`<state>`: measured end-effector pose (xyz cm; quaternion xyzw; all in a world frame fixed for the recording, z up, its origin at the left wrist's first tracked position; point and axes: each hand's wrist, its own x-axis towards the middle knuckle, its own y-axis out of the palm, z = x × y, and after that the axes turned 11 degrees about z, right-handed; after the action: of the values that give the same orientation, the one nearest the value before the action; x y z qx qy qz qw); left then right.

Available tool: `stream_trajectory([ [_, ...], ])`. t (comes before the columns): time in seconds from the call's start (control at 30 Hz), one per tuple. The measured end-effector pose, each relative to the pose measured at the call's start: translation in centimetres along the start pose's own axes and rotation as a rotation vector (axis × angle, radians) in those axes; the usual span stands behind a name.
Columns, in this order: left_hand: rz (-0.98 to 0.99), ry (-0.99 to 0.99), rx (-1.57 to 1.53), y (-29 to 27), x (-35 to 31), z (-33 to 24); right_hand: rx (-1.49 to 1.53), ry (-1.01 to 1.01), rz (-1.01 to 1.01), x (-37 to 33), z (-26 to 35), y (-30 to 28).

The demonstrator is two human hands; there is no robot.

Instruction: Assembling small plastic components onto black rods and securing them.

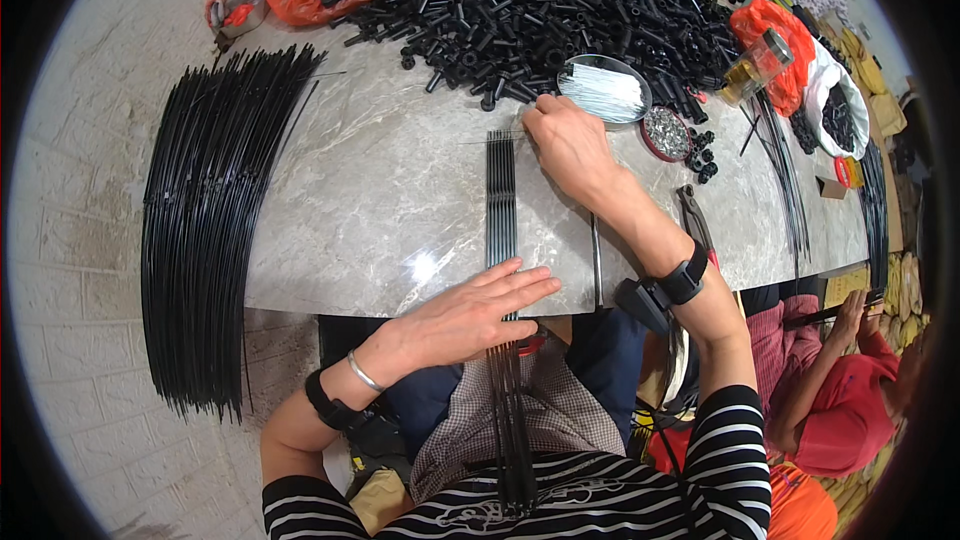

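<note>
Side by side, several thin black rods [501, 210] lie in a flat row, running from the tabletop over its front edge toward my lap. Across them rests my left hand [475, 305], palm down with fingers stretched out, close to that edge. At the far end of the row, a thin wire [478, 143] crosses the rods. My right hand [566, 145] is closed in a pinch beside that end, at the wire's right side; its fingertips are partly hidden. Just beyond it stands a round dish of thin pale wires [603, 90].
A large pile of black tubular parts [540, 10] covers the back. A big bundle of black rods [215, 220] overhangs the left edge. To the right are a small red tub of metal bits [667, 133], pliers [694, 215] and a glass jar [757, 67]. A co-worker [840, 400] sits at right.
</note>
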<state>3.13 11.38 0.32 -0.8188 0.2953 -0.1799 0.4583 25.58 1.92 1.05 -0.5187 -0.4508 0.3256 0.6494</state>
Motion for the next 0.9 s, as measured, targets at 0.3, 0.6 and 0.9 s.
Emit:
stream_trajectory([
  [0.3,-0.006,0.005,-0.005,0.1,0.0,0.1,-0.021,-0.025,0.013,0.5,0.2,0.4],
  [0.6,-0.002,0.006,-0.014,0.1,0.1,0.0,0.090,-0.044,-0.028,0.7,0.9,1.0],
  [0.9,0.024,-0.006,0.025,-0.4,-0.2,-0.3,0.448,-0.008,-0.025,-1.5,-0.6,-0.4],
])
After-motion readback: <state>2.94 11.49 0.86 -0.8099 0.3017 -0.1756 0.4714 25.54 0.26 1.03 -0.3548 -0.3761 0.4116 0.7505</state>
